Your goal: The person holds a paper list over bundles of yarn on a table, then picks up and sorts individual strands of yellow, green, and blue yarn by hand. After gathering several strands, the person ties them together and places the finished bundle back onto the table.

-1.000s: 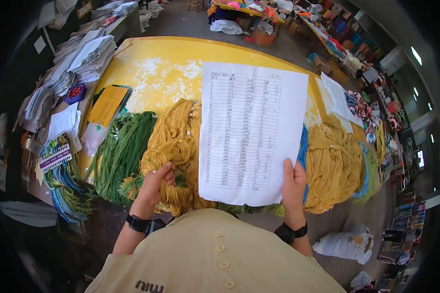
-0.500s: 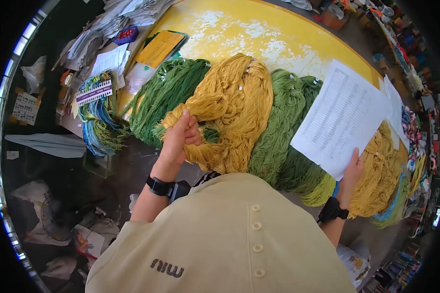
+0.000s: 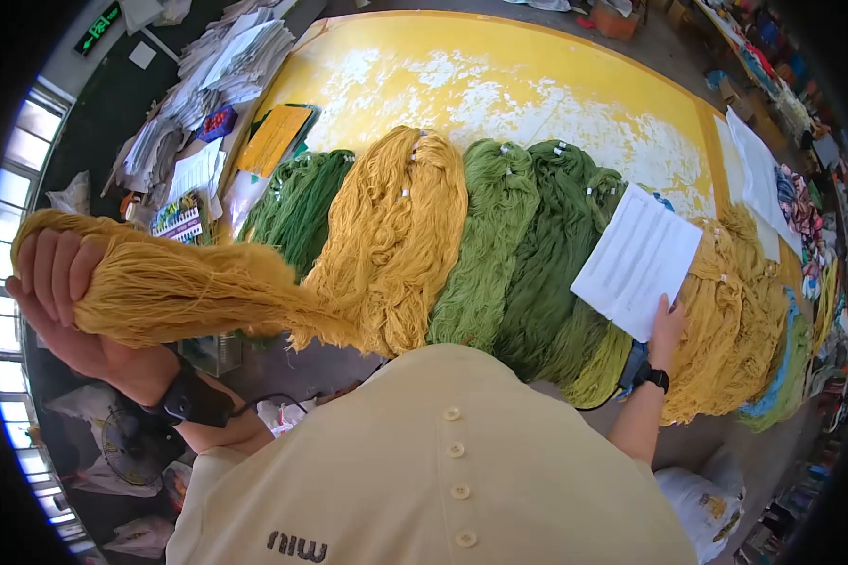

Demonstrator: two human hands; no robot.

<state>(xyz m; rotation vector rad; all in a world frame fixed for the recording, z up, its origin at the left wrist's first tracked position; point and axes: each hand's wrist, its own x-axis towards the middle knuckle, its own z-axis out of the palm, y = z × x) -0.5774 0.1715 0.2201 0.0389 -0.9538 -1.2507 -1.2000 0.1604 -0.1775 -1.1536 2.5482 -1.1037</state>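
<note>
My left hand (image 3: pixel 61 292) is wrapped round a hank of golden-yellow yarn (image 3: pixel 188 292), raised at the far left and stretched toward the table. Its tail runs to the larger golden yarn bundle (image 3: pixel 386 226) hanging over the table's front edge. In my right hand (image 3: pixel 667 330) is a printed sheet of paper (image 3: pixel 636 262), pinched at its lower edge. Behind and below the sheet lie dark green yarn hanks (image 3: pixel 546 245). Lighter green yarn (image 3: pixel 490 226) hangs between these and the golden bundle. More golden yarn (image 3: pixel 716 330) is right of my right hand.
The yellow table (image 3: pixel 424 56) has worn white patches. At the back left are stacks of paper (image 3: pixel 245 56), an orange envelope (image 3: pixel 275 139) and a small blue basket (image 3: pixel 217 123). A fan (image 3: pixel 137 443) stands low on the left. Dark green hanks (image 3: pixel 301 202) hang at the table's left.
My left hand has pulled the golden hank out to the left and up, away from the bundle. My right hand still holds the sheet, which now tilts differently and looks smaller.
</note>
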